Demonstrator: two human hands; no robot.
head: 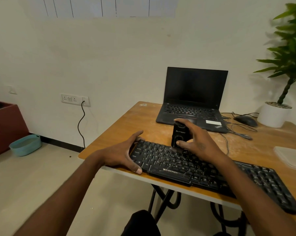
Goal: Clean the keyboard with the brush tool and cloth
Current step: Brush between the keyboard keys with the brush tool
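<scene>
A dusty black keyboard [203, 169] lies along the front edge of the wooden table [120, 126]. My right hand [198, 140] grips a black brush tool [178, 134] upright, its lower end down on the keys near the keyboard's upper left part. My left hand [125, 154] clasps the keyboard's left end, fingers curled over the far corner and thumb on the near edge. A pale folded cloth [291, 157] lies on the table at the right edge of the view.
An open black laptop [193, 99] stands behind the keyboard. A black mouse [246, 120] with loose cables and a white pot with a green plant [274, 114] sit at the back right. On the floor at left are a teal basket [25, 144] and a dark red box [5, 126].
</scene>
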